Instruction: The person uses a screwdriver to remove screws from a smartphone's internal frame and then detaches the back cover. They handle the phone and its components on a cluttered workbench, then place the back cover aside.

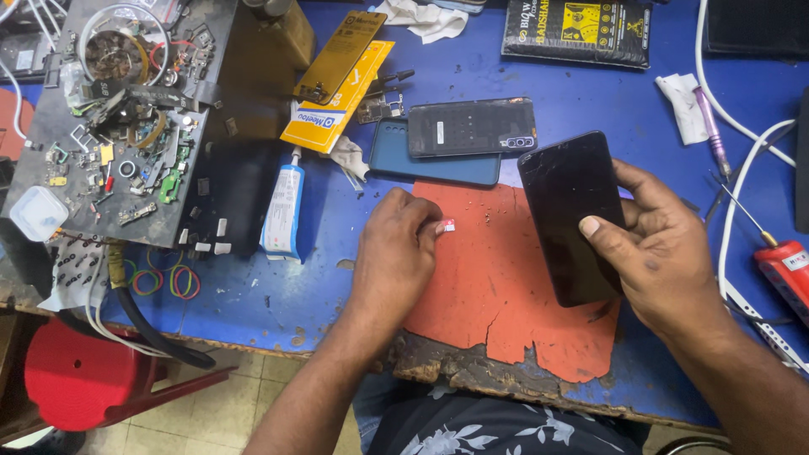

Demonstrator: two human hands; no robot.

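Note:
My right hand [661, 253] grips a black smartphone [570, 211], screen side up, tilted over a torn red mat [497, 295] on the blue worktable. My left hand [396, 248] rests knuckles-up on the mat's left edge. Its fingertips pinch or touch a tiny pink-and-white card [448, 225]; whether it is lifted off the mat cannot be told. Just beyond the mat lie a dark phone back cover [472, 126] and a blue phone case [430, 160].
A white glue tube [283, 211] lies left of my left hand. A dark tray [126, 109] of small parts fills the far left. Yellow packaging [341, 88], a red-handled screwdriver [779, 261], white cables [742, 194] and a tissue [683, 105] surround the mat. A red stool [80, 375] stands below.

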